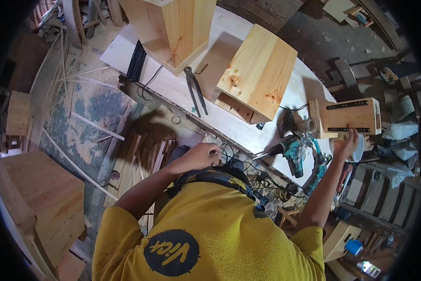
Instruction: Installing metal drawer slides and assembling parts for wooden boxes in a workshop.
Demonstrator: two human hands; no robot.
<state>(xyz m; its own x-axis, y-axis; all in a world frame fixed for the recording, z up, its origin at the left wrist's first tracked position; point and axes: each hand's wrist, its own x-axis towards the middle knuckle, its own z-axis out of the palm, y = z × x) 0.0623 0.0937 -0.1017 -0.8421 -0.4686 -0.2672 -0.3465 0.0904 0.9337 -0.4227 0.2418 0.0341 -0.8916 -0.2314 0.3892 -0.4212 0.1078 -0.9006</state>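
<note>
At the right, my right hand [347,145] has its fingers closed at the near edge of a pale wooden drawer [351,117], beside one of two black slide rails [347,106] on its face. My left hand [205,156] hovers close to my waist with its fingers curled together; whatever is in them, if anything, is too small to make out. On the white bench top [262,136] in front of me, a wooden cabinet box [259,70] lies with an opening toward me. A pair of long-handled pincers [195,91] rests to its left.
A teal cordless drill [292,157] and another teal power tool [319,173] lie at the bench's right edge, near a clear jar [307,125] and a white tub [358,149]. A taller wooden box [173,33] stands far left. Wood strips [147,157] and cables [266,175] lie below.
</note>
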